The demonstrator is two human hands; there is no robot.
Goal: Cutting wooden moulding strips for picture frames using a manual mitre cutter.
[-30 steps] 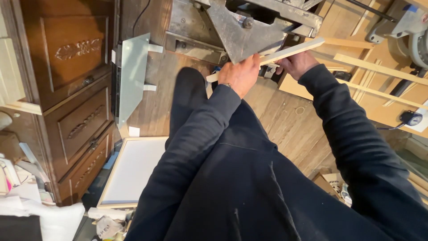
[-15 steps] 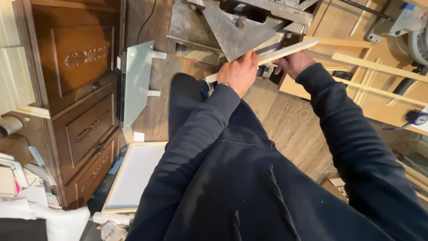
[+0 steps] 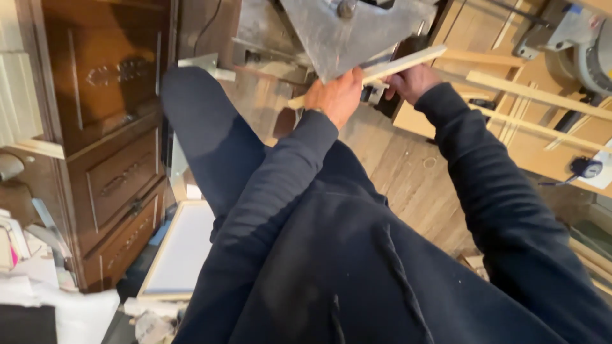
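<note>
From the head view, the left hand (image 3: 335, 95) has its grip wrapped tight around a long thin pale wooden strip (image 3: 395, 64); the right hand (image 3: 414, 81) pinches the same strip further along; a grey metal plate (image 3: 347, 32) sits just above both grips; a tall dark brown wooden cabinet (image 3: 95, 127) stands far off to the left.
</note>
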